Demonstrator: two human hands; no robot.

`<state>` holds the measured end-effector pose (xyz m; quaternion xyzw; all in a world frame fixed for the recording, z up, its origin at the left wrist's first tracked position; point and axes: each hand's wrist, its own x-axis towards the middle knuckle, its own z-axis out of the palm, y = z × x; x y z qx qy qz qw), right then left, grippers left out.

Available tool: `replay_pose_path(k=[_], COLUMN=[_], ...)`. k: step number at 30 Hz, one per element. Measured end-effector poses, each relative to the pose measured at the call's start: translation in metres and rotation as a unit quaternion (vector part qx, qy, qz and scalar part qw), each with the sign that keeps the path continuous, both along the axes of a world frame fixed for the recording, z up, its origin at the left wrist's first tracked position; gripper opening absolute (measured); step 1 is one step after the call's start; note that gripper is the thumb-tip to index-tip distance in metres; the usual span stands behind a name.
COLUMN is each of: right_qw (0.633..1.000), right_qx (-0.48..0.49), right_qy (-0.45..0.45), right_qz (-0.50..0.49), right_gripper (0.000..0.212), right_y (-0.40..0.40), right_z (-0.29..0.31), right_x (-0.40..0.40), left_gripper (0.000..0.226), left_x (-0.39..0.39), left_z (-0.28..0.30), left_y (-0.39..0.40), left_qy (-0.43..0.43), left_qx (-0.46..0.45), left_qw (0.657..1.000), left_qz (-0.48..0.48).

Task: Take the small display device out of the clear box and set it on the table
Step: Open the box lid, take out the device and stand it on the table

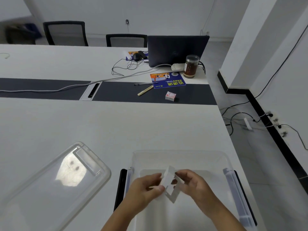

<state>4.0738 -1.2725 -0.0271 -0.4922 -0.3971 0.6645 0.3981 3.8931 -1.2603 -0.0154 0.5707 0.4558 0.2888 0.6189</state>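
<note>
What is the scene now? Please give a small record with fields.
device: small white display device, held by both hands above the clear box
left hand: grips the device's left side
right hand: grips its right side
box: open, on the white table
lid: off, flat on the table left of the box
far end: laptop, jar, pen

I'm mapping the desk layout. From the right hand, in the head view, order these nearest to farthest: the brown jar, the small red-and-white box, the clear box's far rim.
1. Clear box's far rim: just beyond the right hand.
2. Small red-and-white box: on the dark strip, mid-table.
3. Brown jar: farthest, beside the laptop.
</note>
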Motion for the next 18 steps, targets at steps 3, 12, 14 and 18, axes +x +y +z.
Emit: replay_pose_path(k=[3,12,14,18], right_qw=[0.994,0.994,0.992,0.992], right_qx=[-0.074,-0.065,-0.08,-0.097], right_qy=[0.073,-0.065,-0.076,-0.079], right_qz=[-0.017,0.056,0.057,0.021], right_gripper=[0.053,0.02,0.012,0.005], right_y=[0.003,0.006,0.011,0.026], right_z=[0.004,0.018,0.021,0.034], right_x=[0.003,0.003,0.002,0.007], left_gripper=[0.035,0.077,0.079,0.077], left_x=[-0.002,-0.012,-0.011,-0.007], left_z=[0.003,0.02,0.02,0.013], left_y=[-0.003,0.006,0.01,0.017], left_qy=[0.015,0.227,0.243,0.179], left_qx=[0.032,0.215,0.232,0.223], left_qw=[0.999,0.94,0.929,0.952], left_qz=[0.025,-0.134,-0.154,-0.105])
